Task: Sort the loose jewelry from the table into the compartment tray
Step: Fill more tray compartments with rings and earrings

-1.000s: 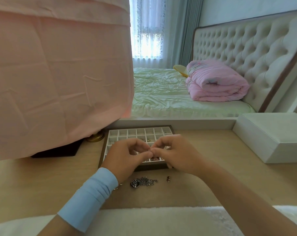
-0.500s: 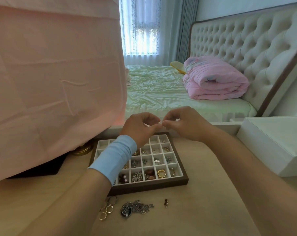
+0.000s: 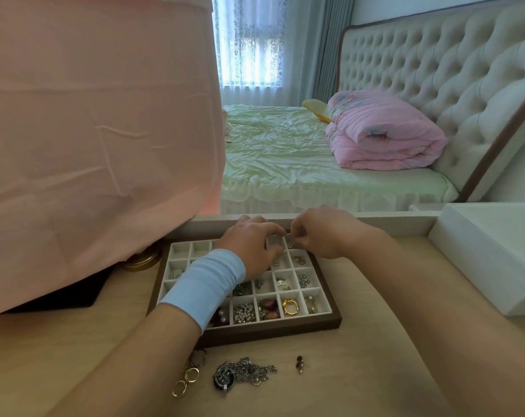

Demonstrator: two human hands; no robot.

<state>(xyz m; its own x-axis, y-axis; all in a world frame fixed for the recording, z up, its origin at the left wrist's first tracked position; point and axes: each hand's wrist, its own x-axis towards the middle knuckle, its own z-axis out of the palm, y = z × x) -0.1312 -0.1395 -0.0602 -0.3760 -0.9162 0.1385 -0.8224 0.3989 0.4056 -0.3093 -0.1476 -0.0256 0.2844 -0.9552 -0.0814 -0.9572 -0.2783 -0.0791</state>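
A dark-framed compartment tray (image 3: 273, 331) with white cells sits on the wooden table; many cells hold earrings, pearls and rings. My left hand (image 3: 252, 245) and my right hand (image 3: 318, 231) hover over its far right cells, fingertips pinched close together. Whatever small piece they pinch is too small to make out. In front of the tray lie loose gold rings (image 3: 186, 380), a tangled silver chain with a pendant (image 3: 243, 373) and a small dark red earring (image 3: 299, 363).
A pink cloth (image 3: 89, 139) drapes over something at the left, with a gold base (image 3: 142, 260) and a black pad (image 3: 68, 296) under it. A white box (image 3: 493, 254) stands at the right. Behind the table is a bed with a folded pink quilt (image 3: 381, 130).
Both hands, fingertips together, rose from the tray's front edge, then came down over the far right cells. The view tilted so the loose jewelry in front of the tray shows.
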